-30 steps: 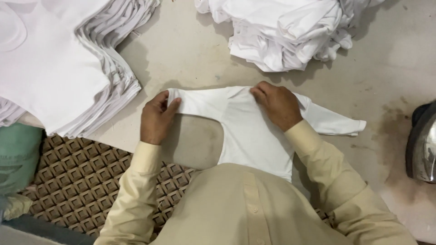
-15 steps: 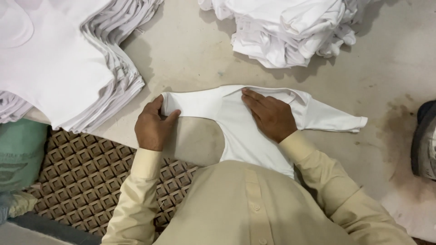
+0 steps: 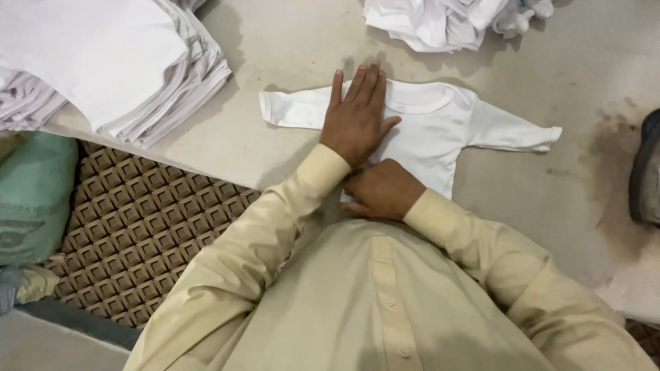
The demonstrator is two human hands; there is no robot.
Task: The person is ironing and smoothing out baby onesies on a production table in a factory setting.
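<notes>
A small white long-sleeved shirt (image 3: pixel 440 130) lies spread flat on the pale table (image 3: pixel 275 55), neck away from me and both sleeves stretched out sideways. My left hand (image 3: pixel 357 113) rests flat on the shirt's left half with straight fingers pointing toward the collar. Close to my body, my right hand (image 3: pixel 381 189) is curled at the shirt's lower hem and appears to grip the cloth. The hem itself is hidden under that hand.
A tall stack of folded white garments (image 3: pixel 110 69) sits at the table's far left. A loose heap of white garments (image 3: pixel 447 20) lies at the back. A dark object (image 3: pixel 646 172) is at the right edge. Below the table are a brown patterned mat (image 3: pixel 137 233) and a green sack (image 3: pixel 27 199).
The shirt was bunched between both hands and now lies spread open with both sleeves out. My left hand moved onto its front, and my right hand dropped to the hem.
</notes>
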